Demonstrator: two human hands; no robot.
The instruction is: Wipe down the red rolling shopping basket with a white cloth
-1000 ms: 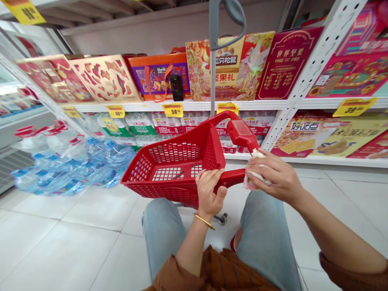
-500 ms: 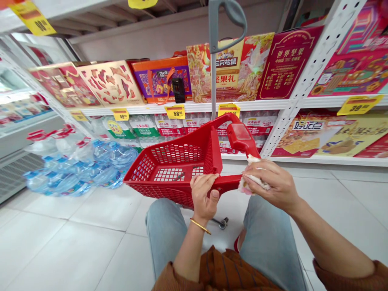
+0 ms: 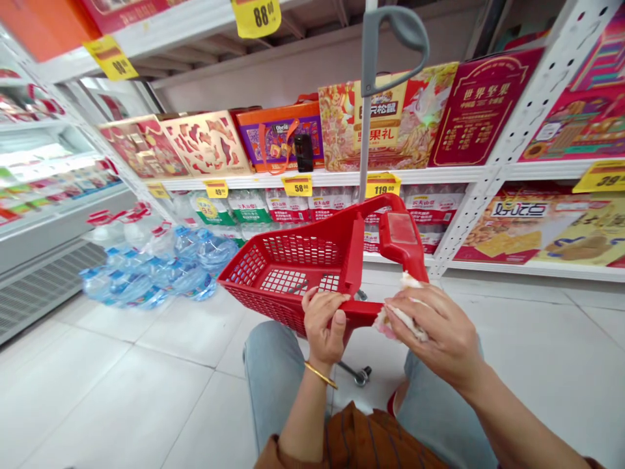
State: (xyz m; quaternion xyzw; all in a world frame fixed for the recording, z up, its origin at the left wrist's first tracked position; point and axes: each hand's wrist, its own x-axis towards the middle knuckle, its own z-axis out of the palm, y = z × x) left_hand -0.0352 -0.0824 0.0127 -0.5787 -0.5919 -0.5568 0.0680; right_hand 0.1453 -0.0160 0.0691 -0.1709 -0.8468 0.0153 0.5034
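A red plastic shopping basket (image 3: 288, 306) on a wheeled stand is right in front of my knees, its perforated walls tilted toward the left. My left hand (image 3: 325, 326), with a gold bangle at the wrist, grips the basket's near rim. Bunched in my right hand (image 3: 434, 326) is a whitish cleaning cloth (image 3: 413, 318), pressed against the corner of the red handle frame (image 3: 403, 238). Part of the cloth is hidden by my fingers. Behind the basket rises a grey pole with a looped grey handle (image 3: 371, 52).
Shelves with boxed gifts (image 3: 385, 124) stand behind the basket, and packed water bottles (image 3: 288, 205) fill the lower level. Large blue-capped bottles (image 3: 151, 267) lie on the floor at left, beside a chiller (image 3: 63, 273). A small black device (image 3: 303, 153) sits on the shelf edge.
The view has swung left, so the scene sits further right. My right hand and the cloth have slid slightly down the handle frame; my left hand keeps its hold on the rim.
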